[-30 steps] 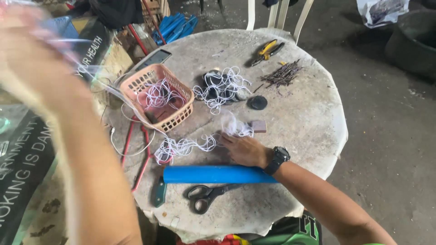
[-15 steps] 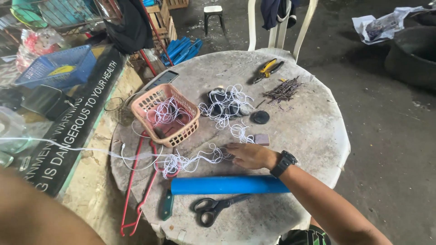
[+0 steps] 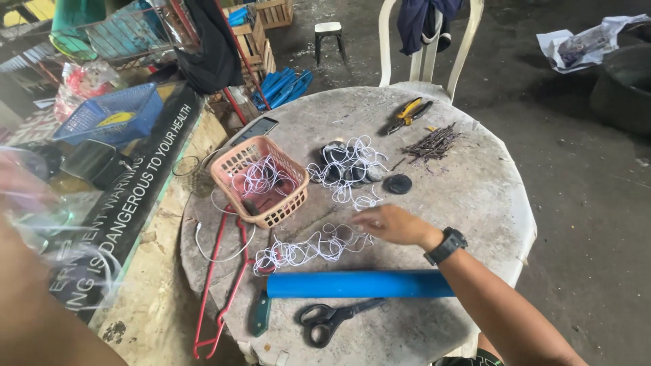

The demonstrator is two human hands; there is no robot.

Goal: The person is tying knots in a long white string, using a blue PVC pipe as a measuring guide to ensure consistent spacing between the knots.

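The right hand (image 3: 393,224), fingers loosely spread and gripping nothing, hovers over tangled white string (image 3: 308,247) on the round, worn plastic table (image 3: 475,196), beside a smooth blue pipe (image 3: 359,285) and pink mesh basket (image 3: 258,179). The left hand (image 3: 27,196) is blurred; its grip can't be told. Concrete floor (image 3: 583,176) surrounds.

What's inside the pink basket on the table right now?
The pink basket holds a loose tangle of white string, with some strands trailing over its near rim onto the round table. A dark object sits low under the string; what it is cannot be told.
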